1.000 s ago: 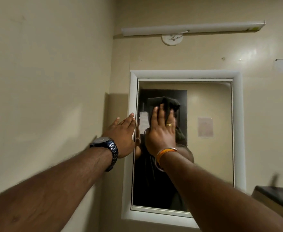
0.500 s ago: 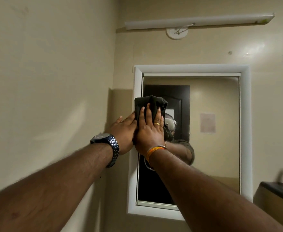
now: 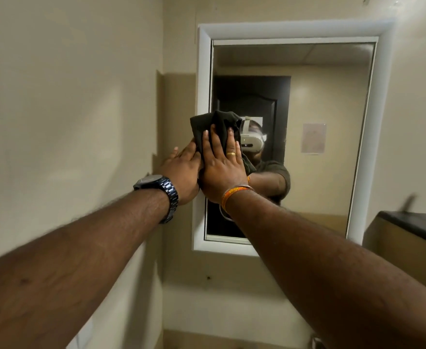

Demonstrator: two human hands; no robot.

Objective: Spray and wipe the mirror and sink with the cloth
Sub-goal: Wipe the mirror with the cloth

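A white-framed mirror (image 3: 327, 102) hangs on the beige wall ahead. A dark cloth (image 3: 214, 124) lies flat against the glass at the mirror's left edge. My right hand (image 3: 222, 165), wearing a gold ring and an orange bangle, presses the cloth onto the mirror with straight fingers. Beside it my left hand (image 3: 181, 172), with a dark metal watch on the wrist, rests flat on the mirror's left frame and touches the cloth's edge. No sink or spray bottle shows in the head view.
A side wall (image 3: 68, 109) runs close along the left. A dark-topped counter (image 3: 413, 222) juts in at the right, below the mirror's lower corner. The mirror reflects a dark door and a person wearing a headset.
My right hand slid the cloth left along the glass to the mirror's left edge, up against my left hand. The view tilted down, so the wall light left the frame.
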